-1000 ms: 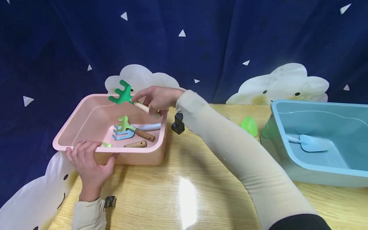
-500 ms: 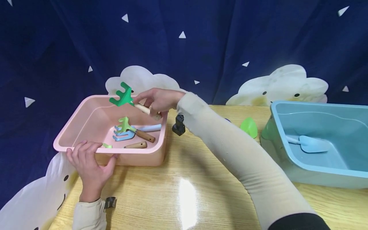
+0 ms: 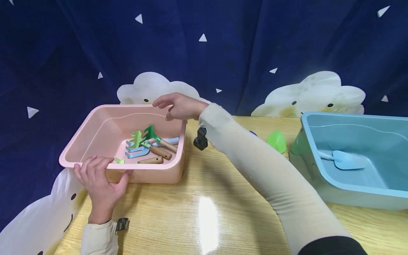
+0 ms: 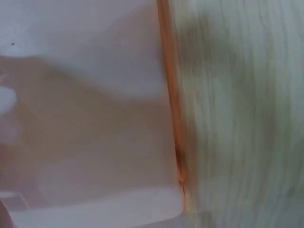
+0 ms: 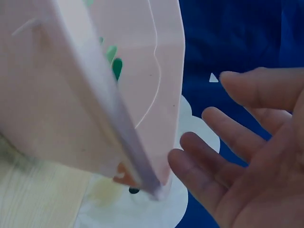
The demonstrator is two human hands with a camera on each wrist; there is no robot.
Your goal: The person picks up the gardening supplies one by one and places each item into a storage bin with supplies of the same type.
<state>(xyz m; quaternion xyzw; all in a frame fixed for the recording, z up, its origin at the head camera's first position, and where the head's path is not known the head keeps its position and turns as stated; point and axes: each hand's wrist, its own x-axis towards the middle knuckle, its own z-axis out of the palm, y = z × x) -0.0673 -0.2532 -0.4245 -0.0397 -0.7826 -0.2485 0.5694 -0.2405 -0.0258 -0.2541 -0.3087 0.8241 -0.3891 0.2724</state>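
In the head view, see the right hand (image 3: 183, 107) above the back right corner of the pink bin (image 3: 153, 174), with fingers loosely apart around nothing. See the left hand (image 3: 102, 186) clamped on the front rim, with fingers over the top and thumb outside. Inside, find the dark green rake (image 3: 149, 132) at the right, with handle laid across that of the blue rake (image 3: 140, 153) and with prongs overlapping the light green rake (image 3: 136, 139). Could hook prongs and drag a neighbour along on lifting any one, because of that crossing. Could tip or slide the bin by leaning on the front rim. Could bump the right wall with the black device (image 3: 200, 139) at the sleeve, hanging so near.

In the left wrist view, make out only blurred bin wall, table (image 4: 247, 118) and a sliver of fingers; cannot tell the firmness of the grip there.

In the right wrist view, see thumb and fingers spread and bare, just beside the bin's corner. Could knock that rim by swinging low. Cannot tell from here how deeply entangled, with only green tips showing.
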